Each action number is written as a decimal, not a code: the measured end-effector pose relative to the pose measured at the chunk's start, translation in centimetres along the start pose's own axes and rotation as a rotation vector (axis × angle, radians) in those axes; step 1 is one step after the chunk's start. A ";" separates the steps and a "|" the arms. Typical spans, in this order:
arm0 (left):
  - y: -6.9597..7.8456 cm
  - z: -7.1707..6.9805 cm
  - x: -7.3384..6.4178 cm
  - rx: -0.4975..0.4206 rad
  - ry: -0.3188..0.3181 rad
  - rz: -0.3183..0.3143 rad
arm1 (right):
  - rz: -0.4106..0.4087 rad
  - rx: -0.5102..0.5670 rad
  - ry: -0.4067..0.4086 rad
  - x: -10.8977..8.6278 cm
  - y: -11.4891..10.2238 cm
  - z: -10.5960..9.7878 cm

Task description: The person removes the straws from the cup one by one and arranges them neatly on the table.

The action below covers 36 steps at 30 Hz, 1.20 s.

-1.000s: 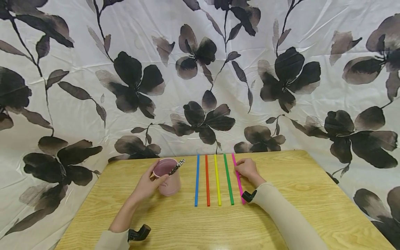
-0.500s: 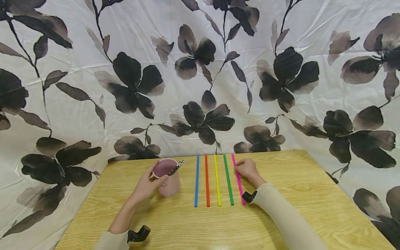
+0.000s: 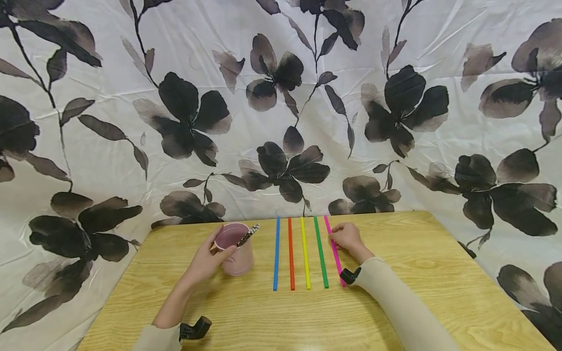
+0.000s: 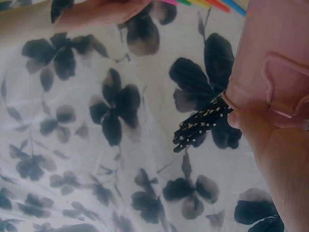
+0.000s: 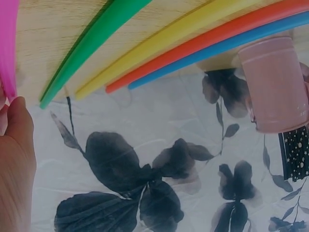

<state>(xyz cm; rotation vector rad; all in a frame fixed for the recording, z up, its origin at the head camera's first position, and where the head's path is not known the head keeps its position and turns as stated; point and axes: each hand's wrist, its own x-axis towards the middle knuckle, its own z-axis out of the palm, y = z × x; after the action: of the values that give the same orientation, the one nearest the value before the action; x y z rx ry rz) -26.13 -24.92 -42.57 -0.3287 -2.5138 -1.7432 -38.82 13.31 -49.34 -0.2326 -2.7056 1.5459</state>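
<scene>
On the left of the table, my left hand [image 3: 206,258] grips a small pink metal bucket [image 3: 240,262], thumb against its side near the rim. Black sticks with white dots and stars [image 4: 203,124] poke out of its mouth. To the right, my right hand [image 3: 348,237] pinches a pink plastic straw [image 3: 336,258] at its side; the thumb [image 5: 20,118] shows against it in the right wrist view. Left of that straw lie a green straw [image 3: 322,258], a yellow straw [image 3: 306,258], a red straw [image 3: 291,258] and a blue straw [image 3: 276,258], spaced apart in a row.
The light wooden table [image 3: 263,321] ends just past the straws' far tips. Behind it hangs a white cloth [image 3: 246,131] printed with dark flowers. A black wrist camera [image 3: 195,328] sits at the left sleeve, another black camera [image 3: 350,276] at the right.
The pink straw's far end has shifted very slightly left, its near end slightly right. Both hands and the bucket stay in place.
</scene>
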 end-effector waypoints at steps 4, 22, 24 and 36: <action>0.1 -0.1 0.0 -0.002 0.008 -0.003 | -0.007 0.024 -0.003 0.1 -0.1 0.0; -2.2 -0.4 0.6 0.116 0.093 0.049 | -0.288 0.338 -0.179 -5.2 -7.6 2.6; -2.0 -0.4 0.5 0.110 0.082 0.049 | -0.305 0.375 -0.237 -6.3 -8.7 3.1; -3.4 0.6 2.0 -0.068 0.086 0.138 | -0.390 0.505 -0.370 -11.3 -12.8 5.2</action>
<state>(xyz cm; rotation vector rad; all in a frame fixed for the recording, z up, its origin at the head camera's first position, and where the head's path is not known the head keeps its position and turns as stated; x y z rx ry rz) -28.80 -25.18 -45.53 -0.4120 -2.3180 -1.7539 -29.69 0.91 -40.40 0.6021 -2.2547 2.2088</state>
